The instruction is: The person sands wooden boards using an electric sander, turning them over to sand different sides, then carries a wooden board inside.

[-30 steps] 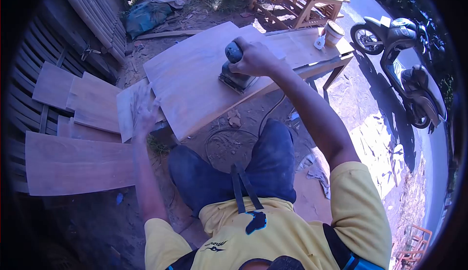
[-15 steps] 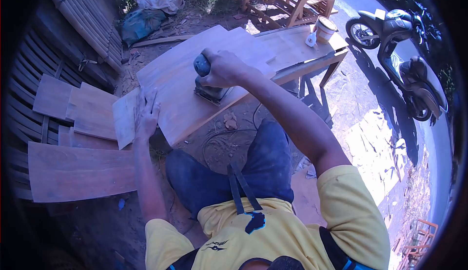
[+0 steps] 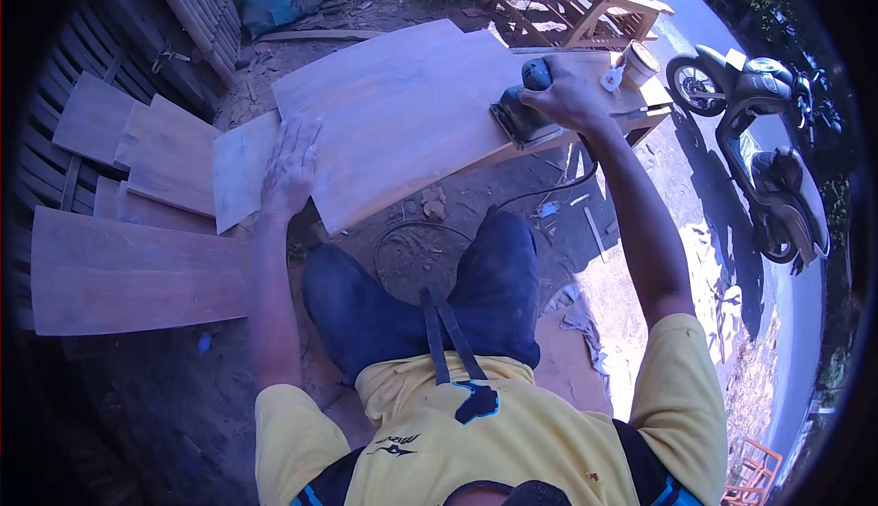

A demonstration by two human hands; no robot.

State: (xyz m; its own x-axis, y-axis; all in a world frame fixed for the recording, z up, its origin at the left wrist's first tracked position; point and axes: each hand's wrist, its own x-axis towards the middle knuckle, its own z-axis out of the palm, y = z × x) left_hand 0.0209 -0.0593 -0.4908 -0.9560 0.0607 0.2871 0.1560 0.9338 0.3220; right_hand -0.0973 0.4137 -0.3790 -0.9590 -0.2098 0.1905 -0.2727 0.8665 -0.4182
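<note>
My right hand (image 3: 565, 95) is wrapped round the top of a dark electric sander (image 3: 519, 122), whose flat base rests near the right end of a wide, pale wooden board (image 3: 393, 122). A black cord trails from the sander down to the ground. My left hand (image 3: 293, 160) lies with its fingers stretched out over the board's left end, beside a smaller pale panel (image 3: 242, 172). The board lies on a low wooden table (image 3: 645, 115), partly hidden beneath it.
Several wooden panels (image 3: 137, 273) lie on dark slats at the left. A tub (image 3: 640, 60) and a small white bottle (image 3: 611, 78) stand at the table's right end. Wooden chair frames (image 3: 585, 3) are behind, a motorbike (image 3: 764, 122) is parked at right, and cord (image 3: 393, 229) loops near my knees.
My right hand has moved the sander rightward along the board, from its middle to near its right end. My left hand stays at the left end, and the view has shifted slightly.
</note>
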